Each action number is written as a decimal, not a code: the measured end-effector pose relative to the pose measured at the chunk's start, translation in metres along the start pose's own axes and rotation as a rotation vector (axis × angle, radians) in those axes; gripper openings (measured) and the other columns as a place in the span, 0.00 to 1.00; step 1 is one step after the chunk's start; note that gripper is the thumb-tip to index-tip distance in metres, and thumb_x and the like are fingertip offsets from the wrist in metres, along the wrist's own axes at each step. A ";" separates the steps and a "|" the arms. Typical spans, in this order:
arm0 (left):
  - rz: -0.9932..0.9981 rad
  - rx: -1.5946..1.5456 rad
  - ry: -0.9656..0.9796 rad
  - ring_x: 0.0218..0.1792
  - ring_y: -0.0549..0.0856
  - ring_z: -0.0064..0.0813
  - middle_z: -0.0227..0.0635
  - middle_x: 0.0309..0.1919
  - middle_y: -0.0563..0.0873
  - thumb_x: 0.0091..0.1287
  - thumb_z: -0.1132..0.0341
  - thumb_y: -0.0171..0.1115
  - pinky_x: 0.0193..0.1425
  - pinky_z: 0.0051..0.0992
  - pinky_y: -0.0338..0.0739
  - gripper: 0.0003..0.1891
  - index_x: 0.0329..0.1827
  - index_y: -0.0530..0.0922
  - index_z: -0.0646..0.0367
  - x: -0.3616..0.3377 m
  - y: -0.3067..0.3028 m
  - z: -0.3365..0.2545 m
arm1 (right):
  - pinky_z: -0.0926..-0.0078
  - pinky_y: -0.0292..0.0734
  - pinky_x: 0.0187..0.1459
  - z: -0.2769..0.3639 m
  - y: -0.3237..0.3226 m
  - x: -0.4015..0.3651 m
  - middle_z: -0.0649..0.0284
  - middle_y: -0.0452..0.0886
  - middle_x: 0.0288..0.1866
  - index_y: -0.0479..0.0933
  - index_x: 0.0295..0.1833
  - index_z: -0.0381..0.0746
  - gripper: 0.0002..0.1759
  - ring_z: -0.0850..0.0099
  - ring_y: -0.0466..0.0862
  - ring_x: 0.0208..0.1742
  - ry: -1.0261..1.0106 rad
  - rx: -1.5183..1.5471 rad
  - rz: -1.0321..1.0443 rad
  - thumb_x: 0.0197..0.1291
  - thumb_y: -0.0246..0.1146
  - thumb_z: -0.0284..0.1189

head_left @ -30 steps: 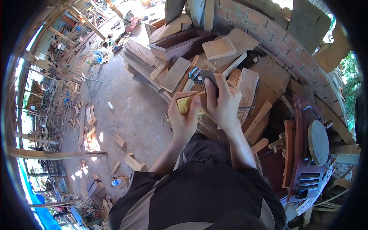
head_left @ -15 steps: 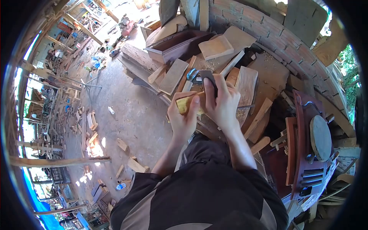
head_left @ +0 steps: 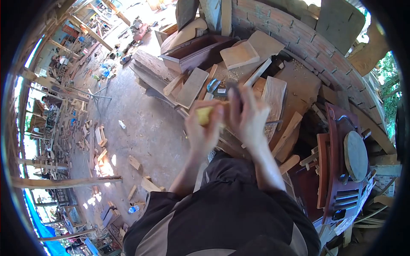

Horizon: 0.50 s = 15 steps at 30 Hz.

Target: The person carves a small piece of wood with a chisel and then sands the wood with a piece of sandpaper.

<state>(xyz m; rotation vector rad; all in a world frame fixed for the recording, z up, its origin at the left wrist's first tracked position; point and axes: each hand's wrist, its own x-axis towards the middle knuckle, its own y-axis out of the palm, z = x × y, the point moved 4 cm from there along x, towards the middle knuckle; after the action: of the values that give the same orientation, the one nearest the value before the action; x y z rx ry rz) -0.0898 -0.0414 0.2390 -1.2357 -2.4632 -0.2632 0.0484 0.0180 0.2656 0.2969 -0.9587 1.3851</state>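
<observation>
Both of my hands are in front of my body, smeared by motion. My left hand is closed round a small piece of yellow wood, its thumb pressed on the near face. Close beside it on the right, my right hand grips a dark, flat piece of sandpaper between thumb and fingers. The sandpaper is at the right end of the wood; whether they touch is blurred. Beyond the hands lies a roll of tape with a blue edge, among boards on the workbench.
A wooden board, a pale block and a dark drawer-like box are piled ahead by a brick wall. Reddish furniture with a round wooden disc stands to my right. Wood offcuts lie on the floor left.
My right hand and the sandpaper have shifted slightly, and both hands are now blurred. The sandpaper's top edge is lower and less distinct. My left hand still holds the wood.
</observation>
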 end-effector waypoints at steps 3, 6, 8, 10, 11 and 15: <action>0.081 0.142 0.124 0.29 0.83 0.17 0.34 0.34 0.86 0.72 0.66 0.65 0.28 0.19 0.75 0.07 0.46 0.81 0.60 -0.002 0.003 0.012 | 0.64 0.74 0.26 -0.004 0.003 -0.006 0.57 0.77 0.20 0.77 0.40 0.39 0.03 0.58 0.78 0.18 -0.065 0.045 0.079 0.65 0.65 0.25; -0.390 -0.374 -0.247 0.30 0.82 0.20 0.32 0.34 0.86 0.72 0.63 0.65 0.29 0.22 0.70 0.10 0.46 0.81 0.62 0.035 -0.020 -0.007 | 0.63 0.74 0.24 -0.005 0.015 -0.044 0.56 0.77 0.19 0.76 0.41 0.38 0.04 0.57 0.79 0.18 -0.116 0.034 0.246 0.67 0.63 0.27; -0.347 -0.371 -0.142 0.29 0.83 0.21 0.33 0.35 0.86 0.72 0.62 0.66 0.26 0.21 0.72 0.12 0.49 0.79 0.60 0.048 -0.038 -0.002 | 0.64 0.72 0.21 -0.029 0.016 -0.056 0.61 0.73 0.16 0.73 0.41 0.41 0.05 0.62 0.78 0.15 0.102 -0.062 0.199 0.69 0.62 0.29; -0.312 -0.368 -0.042 0.29 0.85 0.22 0.34 0.36 0.86 0.72 0.60 0.66 0.24 0.21 0.74 0.13 0.51 0.78 0.59 0.047 -0.043 -0.006 | 0.60 0.73 0.20 -0.044 0.004 -0.044 0.55 0.77 0.20 0.72 0.42 0.38 0.08 0.57 0.81 0.18 0.229 -0.027 0.047 0.72 0.60 0.31; -0.317 -0.379 -0.063 0.28 0.83 0.22 0.35 0.36 0.86 0.72 0.60 0.66 0.26 0.22 0.71 0.14 0.52 0.78 0.60 0.042 -0.038 -0.010 | 0.62 0.73 0.22 -0.047 -0.004 -0.038 0.55 0.78 0.21 0.71 0.42 0.37 0.10 0.57 0.81 0.19 0.287 0.037 0.019 0.73 0.59 0.32; -0.332 -0.381 -0.135 0.28 0.81 0.23 0.36 0.36 0.86 0.72 0.60 0.65 0.28 0.22 0.69 0.15 0.52 0.78 0.62 0.027 -0.023 -0.019 | 0.65 0.73 0.24 -0.041 -0.014 -0.030 0.54 0.79 0.24 0.70 0.46 0.35 0.12 0.57 0.83 0.22 0.341 0.213 -0.027 0.76 0.56 0.34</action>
<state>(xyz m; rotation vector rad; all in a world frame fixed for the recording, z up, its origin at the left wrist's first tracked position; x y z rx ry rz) -0.1189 -0.0416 0.2678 -0.9954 -2.8216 -0.7926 0.0806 0.0221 0.2237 0.2220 -0.5266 1.4583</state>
